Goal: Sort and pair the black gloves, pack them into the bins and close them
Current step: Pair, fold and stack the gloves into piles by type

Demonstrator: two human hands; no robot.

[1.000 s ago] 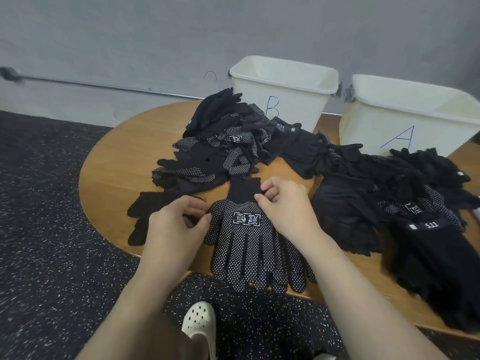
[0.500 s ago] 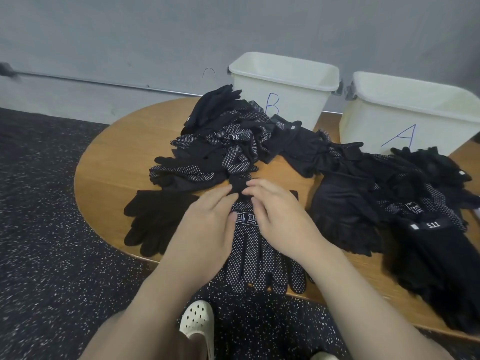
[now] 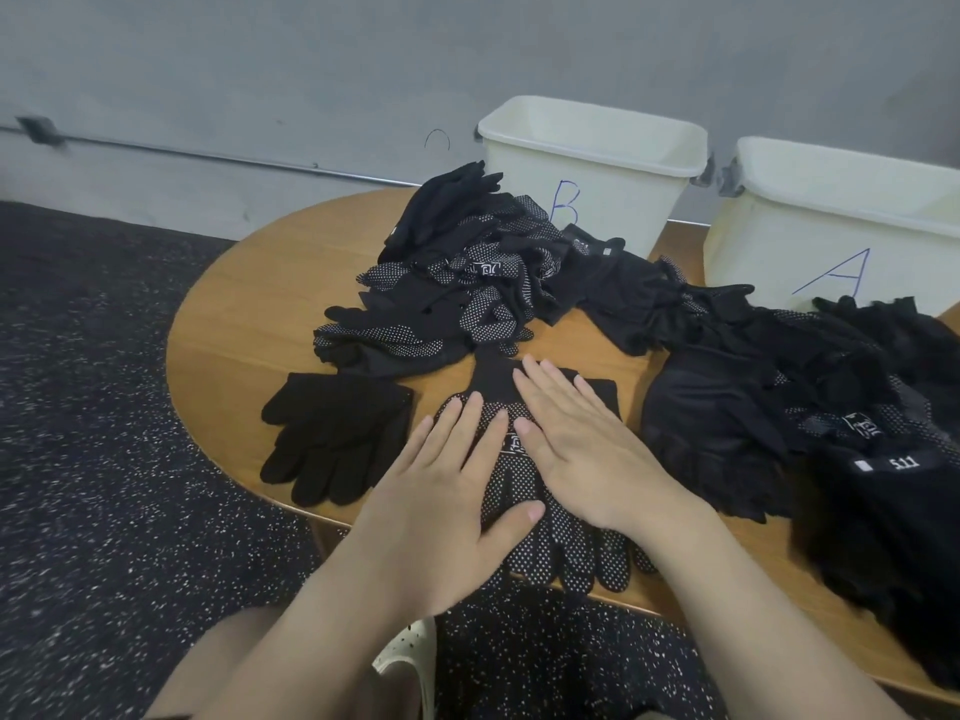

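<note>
Speckled dark floor [image 3: 104,459] fills the left of the head view, below a grey wall [image 3: 260,70]. Round wooden table [image 3: 249,314] carries all gloves. Plain black knit glove [image 3: 332,439] lies flat near the table's left front edge, fingers pointing toward the person, just beside the left hand. Behind it sits a heap of dotted and plain black gloves [image 3: 457,293], reaching back to the bin marked B [image 3: 587,168]. Left hand [image 3: 447,511] rests palm down, fingers straight and slightly spread, on the dotted black glove pair [image 3: 571,553] at the front centre; thumb points right across the dotted fabric. Right hand [image 3: 582,449] lies flat just beside it, fingers straight and close together, pressing the cuff end of the same pair. Dotted fingers of the pair hang over the table's near edge. A white perforated shoe [image 3: 410,662] shows below the table edge. Right of the hands lies a large spread of black gloves [image 3: 727,407], some bearing white labels, extending to the right frame edge. Bin marked A [image 3: 841,220] stands at back right, beside bin B; both bins are open-topped.
</note>
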